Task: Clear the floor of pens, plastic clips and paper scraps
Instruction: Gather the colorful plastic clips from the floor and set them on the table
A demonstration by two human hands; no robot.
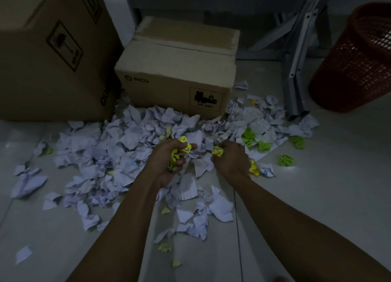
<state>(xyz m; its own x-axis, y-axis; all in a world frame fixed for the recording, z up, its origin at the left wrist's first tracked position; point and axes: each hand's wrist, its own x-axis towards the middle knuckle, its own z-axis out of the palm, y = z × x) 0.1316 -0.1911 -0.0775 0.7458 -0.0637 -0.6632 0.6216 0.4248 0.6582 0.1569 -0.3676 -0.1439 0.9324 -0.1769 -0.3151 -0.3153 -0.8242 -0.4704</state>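
Observation:
A wide heap of crumpled white paper scraps (118,146) covers the tiled floor in front of two boxes. My left hand (169,161) is closed around several yellow plastic clips (184,147), held just above the heap. My right hand (230,159) grips another yellow clip (218,151), and a second yellow clip (254,169) pokes out by its wrist side. More green clips (250,139) lie on the paper to the right, with single ones (286,160) on bare floor. No pens are visible.
A small cardboard box (175,74) and a large one (48,55) stand behind the heap. A red mesh waste basket (355,61) stands at the far right, next to leaning grey metal brackets (296,70). Small yellow paper bits (165,246) lie near me.

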